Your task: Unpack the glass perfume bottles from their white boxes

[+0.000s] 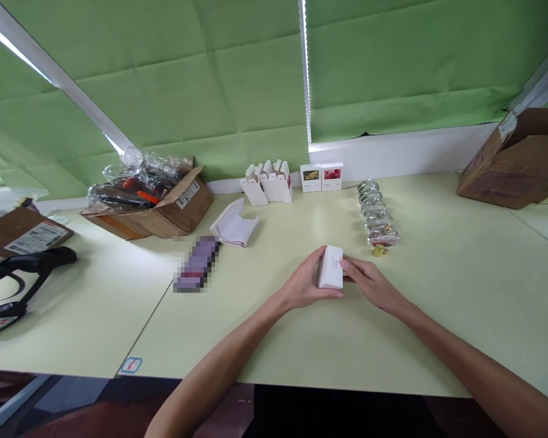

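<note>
Between my two hands is a small white box [331, 267] with faint grey print, held just above the pale green table. My left hand [307, 282] wraps round its left side and underside, fingers closed on it. On the right side, my right hand [369, 281] grips it with the thumb on the printed face and the other fingers partly hidden behind. Beyond the right hand lies a row of several clear-wrapped packets [375, 210], with a small yellow piece [380, 250] at its near end.
Several open white cartons [268, 182] and two white boxes with pictures [322, 177] stand at the back. A folded white sheet [236, 225] and a blurred purple object [197, 264] lie left. Cardboard boxes [182, 204] and a black device [27, 274] are farther left; another carton [514, 164] stands right.
</note>
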A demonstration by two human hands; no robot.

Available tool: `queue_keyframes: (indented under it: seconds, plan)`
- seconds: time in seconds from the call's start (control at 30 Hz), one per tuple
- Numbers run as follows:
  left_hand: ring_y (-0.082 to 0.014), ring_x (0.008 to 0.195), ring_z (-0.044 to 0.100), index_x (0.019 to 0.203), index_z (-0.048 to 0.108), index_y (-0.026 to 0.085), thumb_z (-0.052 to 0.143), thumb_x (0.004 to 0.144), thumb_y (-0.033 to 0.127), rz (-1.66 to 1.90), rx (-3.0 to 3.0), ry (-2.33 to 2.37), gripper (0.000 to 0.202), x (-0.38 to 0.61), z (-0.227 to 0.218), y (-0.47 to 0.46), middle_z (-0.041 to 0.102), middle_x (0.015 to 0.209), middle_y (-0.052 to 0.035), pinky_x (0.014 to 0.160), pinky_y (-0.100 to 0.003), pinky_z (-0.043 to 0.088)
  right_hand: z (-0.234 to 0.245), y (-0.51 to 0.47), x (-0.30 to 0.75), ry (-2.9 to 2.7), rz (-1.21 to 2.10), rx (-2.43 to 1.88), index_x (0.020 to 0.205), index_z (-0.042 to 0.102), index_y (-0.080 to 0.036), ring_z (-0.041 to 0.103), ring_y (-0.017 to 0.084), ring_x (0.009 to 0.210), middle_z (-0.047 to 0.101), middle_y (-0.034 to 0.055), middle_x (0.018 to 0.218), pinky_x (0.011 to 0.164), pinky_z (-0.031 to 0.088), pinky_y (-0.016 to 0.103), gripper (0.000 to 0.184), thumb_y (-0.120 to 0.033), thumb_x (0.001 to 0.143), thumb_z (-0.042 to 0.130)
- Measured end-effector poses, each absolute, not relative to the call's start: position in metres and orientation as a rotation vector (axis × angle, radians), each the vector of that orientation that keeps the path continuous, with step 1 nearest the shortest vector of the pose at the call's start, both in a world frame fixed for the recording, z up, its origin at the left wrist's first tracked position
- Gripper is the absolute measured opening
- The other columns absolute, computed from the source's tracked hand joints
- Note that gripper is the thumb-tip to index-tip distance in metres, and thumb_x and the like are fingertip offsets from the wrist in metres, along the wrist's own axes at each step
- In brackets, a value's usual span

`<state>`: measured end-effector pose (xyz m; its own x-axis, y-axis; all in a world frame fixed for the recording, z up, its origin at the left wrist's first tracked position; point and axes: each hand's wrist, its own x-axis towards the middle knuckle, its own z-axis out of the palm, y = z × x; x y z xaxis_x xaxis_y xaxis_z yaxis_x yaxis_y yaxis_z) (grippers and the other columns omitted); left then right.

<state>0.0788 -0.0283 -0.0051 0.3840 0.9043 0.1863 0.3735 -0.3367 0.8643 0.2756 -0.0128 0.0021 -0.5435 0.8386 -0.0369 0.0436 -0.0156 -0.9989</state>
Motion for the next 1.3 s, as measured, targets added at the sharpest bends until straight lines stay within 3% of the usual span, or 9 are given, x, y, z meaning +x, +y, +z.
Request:
queue_keyframes:
  seconds: [0.13,0.2,0.37,0.6,0.93,1.3]
  plan:
    - [-0.0333,0.115,0.062,0.137,0.048,0.025,0.085,0.062,0.059,0.887,1.981,1.377,0.09,0.082,-0.003,-0.031,0.063,0.127,-0.0116,0.092,-0.043,0.053,0.005,-0.013,0.276,-1.547,1.61,-1.045,0.099,0.077,-0.015,0.068,0.021,0.082,0.071,0.0045,0.083,0.088,0.059,0.043,0.056,-0.065,0.09,0.053]
    - [-0.0325,0.111,0.063,0.136,0.047,0.026,0.085,0.061,0.062,0.881,2.033,1.464,0.091,0.083,-0.003,-0.031,0.063,0.124,-0.0111,0.088,-0.042,0.054,0.006,-0.013,0.277,-1.553,1.582,-1.061,0.094,0.077,-0.015,0.066,0.02,0.079,0.069,0.0036,0.079,0.082,0.06,0.04,0.054,-0.064,0.089,0.056]
    - [-0.0277,0.104,0.066,0.13,0.051,0.025,0.083,0.065,0.055,0.932,2.157,1.52,0.079,0.08,-0.008,-0.023,0.065,0.118,-0.0083,0.086,-0.038,0.054,0.01,-0.011,0.275,-1.598,1.573,-0.982,0.109,0.075,-0.019,0.065,0.02,0.087,0.068,0.0027,0.089,0.08,0.061,0.036,0.043,-0.054,0.089,0.06]
    - [-0.0286,0.116,0.062,0.132,0.049,0.024,0.082,0.067,0.056,1.094,2.334,1.564,0.079,0.079,-0.014,-0.012,0.064,0.128,-0.0097,0.099,-0.041,0.051,0.015,0.002,0.268,-1.608,1.543,-0.944,0.115,0.074,-0.021,0.067,0.022,0.092,0.072,0.0036,0.094,0.08,0.062,0.037,0.034,-0.04,0.089,0.062]
    - [-0.0283,0.12,0.059,0.138,0.043,0.021,0.076,0.077,0.054,1.169,2.548,1.503,0.076,0.077,-0.02,-0.015,0.061,0.13,-0.0134,0.104,-0.041,0.048,0.021,0.003,0.262,-1.748,1.255,-1.128,0.1,0.074,-0.02,0.07,0.021,0.076,0.072,0.002,0.088,0.068,0.059,0.031,0.025,-0.029,0.081,0.06]
    - [-0.0282,0.118,0.058,0.136,0.046,0.022,0.075,0.077,0.051,1.096,2.58,1.406,0.072,0.076,-0.021,-0.015,0.06,0.129,-0.012,0.108,-0.043,0.042,0.018,-0.004,0.265,-1.766,1.265,-1.133,0.096,0.072,-0.016,0.063,0.015,0.068,0.071,0.0001,0.081,0.063,0.054,0.026,0.027,-0.022,0.075,0.055]
